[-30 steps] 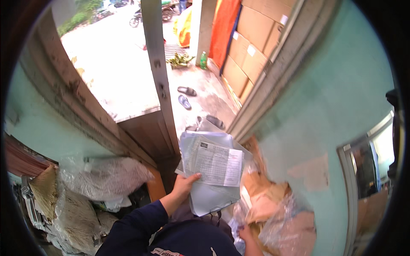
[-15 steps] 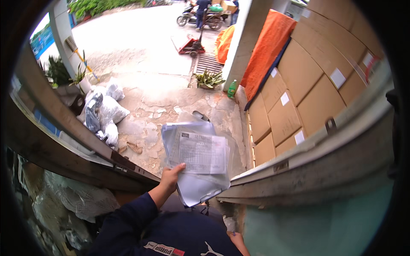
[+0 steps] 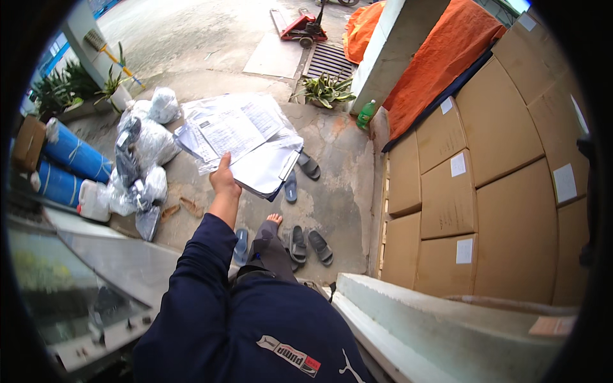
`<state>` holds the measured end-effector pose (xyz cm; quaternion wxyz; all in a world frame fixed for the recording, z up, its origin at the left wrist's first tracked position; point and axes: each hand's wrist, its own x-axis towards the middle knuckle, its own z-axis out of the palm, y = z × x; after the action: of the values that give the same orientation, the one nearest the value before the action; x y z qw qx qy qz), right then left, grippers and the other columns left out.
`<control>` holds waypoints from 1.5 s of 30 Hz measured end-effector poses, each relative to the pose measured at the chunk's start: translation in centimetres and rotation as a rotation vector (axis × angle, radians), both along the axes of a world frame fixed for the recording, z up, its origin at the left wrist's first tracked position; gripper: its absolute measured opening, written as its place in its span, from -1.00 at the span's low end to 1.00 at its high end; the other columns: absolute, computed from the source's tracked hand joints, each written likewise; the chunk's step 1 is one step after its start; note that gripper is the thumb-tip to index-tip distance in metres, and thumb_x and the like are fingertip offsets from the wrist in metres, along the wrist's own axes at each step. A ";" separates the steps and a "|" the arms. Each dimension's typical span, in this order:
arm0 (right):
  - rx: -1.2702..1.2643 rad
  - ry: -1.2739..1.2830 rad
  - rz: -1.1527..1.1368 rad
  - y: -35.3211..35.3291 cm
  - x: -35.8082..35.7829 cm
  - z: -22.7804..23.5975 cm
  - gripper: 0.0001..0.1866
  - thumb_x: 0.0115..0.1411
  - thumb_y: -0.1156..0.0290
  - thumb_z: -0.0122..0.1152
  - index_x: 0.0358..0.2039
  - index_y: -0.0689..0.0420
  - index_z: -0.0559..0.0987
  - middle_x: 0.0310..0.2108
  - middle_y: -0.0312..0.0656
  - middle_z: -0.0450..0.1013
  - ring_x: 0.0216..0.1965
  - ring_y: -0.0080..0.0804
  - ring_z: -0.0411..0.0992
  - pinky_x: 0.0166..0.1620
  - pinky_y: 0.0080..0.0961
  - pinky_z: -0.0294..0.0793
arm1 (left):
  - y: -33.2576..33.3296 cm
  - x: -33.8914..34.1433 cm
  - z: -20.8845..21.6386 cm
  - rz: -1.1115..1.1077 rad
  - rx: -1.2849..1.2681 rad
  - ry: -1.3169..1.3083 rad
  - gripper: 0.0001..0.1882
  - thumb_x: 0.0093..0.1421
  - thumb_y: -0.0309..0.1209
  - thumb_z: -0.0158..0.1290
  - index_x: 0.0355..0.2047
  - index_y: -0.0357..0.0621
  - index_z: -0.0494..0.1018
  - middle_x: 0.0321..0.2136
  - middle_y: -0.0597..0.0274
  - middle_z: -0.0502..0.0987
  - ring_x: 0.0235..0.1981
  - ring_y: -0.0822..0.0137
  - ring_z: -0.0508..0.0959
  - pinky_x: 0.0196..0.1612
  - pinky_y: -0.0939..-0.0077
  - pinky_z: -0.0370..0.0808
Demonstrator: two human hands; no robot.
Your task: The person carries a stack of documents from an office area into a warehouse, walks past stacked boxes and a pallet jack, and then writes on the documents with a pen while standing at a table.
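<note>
My left hand (image 3: 225,180) is closed round the near edge of a clipboard (image 3: 260,173), its thumb on top. Several printed sheets (image 3: 233,133) and clear plastic sleeves lie on the board, fanned out past its far and left edges. The whole bundle is held out in front of me, above the concrete floor. My right hand is out of the picture. Below the board, one bare foot (image 3: 274,219) shows on the floor.
Slippers (image 3: 319,247) lie scattered around my foot. Stacked cartons (image 3: 447,191) line the right side. White plastic bags (image 3: 156,143) and blue rolls (image 3: 76,150) stand at left. Farther off are a potted plant (image 3: 325,90), a green bottle (image 3: 366,115) and a red pallet jack (image 3: 303,29).
I have moved forward through the doorway, and the bags and cartons are nearer. The clipboard has shifted left and up in view. My right hand has left the picture; slippers now show.
</note>
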<state>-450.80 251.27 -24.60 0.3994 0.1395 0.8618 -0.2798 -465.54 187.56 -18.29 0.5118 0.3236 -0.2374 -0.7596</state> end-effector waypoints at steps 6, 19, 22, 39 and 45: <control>0.097 -0.093 -0.216 -9.9 -5.2 1.7 -0.73 0.12 0.25 0.14 -0.41 0.22 0.60 -0.59 -0.07 0.54 -0.54 -0.31 0.50 -0.43 -0.34 0.46 | -10.0 -11.2 0.1 -0.095 0.081 -0.050 -0.56 0.22 -0.55 0.06 0.09 -0.44 0.30 -0.01 -0.03 0.49 -0.10 0.08 0.56 -0.01 0.26 0.54; 0.009 -0.093 -0.153 -21.9 -31.1 -0.4 -0.75 0.14 0.26 0.11 -0.45 0.20 0.58 -0.65 -0.13 0.54 -0.75 -0.40 0.43 -0.65 -0.42 0.40 | -12.2 -22.0 6.6 -0.215 0.134 -0.142 -0.54 0.21 -0.55 0.06 0.11 -0.44 0.28 0.00 -0.05 0.47 -0.04 0.06 0.53 0.03 0.21 0.52; -0.026 -0.089 0.055 -21.6 -39.8 -2.5 -0.74 0.15 0.24 0.13 -0.43 0.20 0.59 -0.63 -0.16 0.56 -0.72 -0.43 0.45 -0.61 -0.42 0.42 | -10.4 -21.8 7.6 -0.262 0.055 -0.063 -0.51 0.26 -0.46 0.01 0.17 -0.35 0.23 0.04 -0.05 0.45 0.01 0.02 0.49 0.12 0.15 0.45; -0.130 0.002 0.136 -30.8 -52.0 -6.1 -0.78 0.20 0.23 0.12 -0.40 0.12 0.56 -0.62 -0.22 0.54 -0.71 -0.48 0.43 -0.64 -0.47 0.39 | -12.9 -23.2 7.2 -0.250 0.073 0.003 -0.57 0.25 -0.48 0.03 0.11 -0.36 0.30 -0.02 0.02 0.50 -0.05 0.11 0.53 0.08 0.21 0.47; 0.199 0.180 0.003 -33.8 -41.6 -10.0 -0.69 0.14 0.23 0.08 -0.26 0.18 0.61 -0.22 0.09 0.54 -0.14 0.12 0.50 -0.07 -0.09 0.48 | -22.4 -23.6 0.9 -0.834 -0.046 0.071 -0.49 0.33 -0.24 -0.06 0.16 -0.36 0.26 0.10 0.01 0.43 0.07 0.06 0.46 0.18 0.18 0.37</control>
<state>-492.35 217.49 -34.62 0.3052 0.1513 0.9179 -0.2038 -489.17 165.13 -17.37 0.1754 0.1618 -0.3472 -0.9069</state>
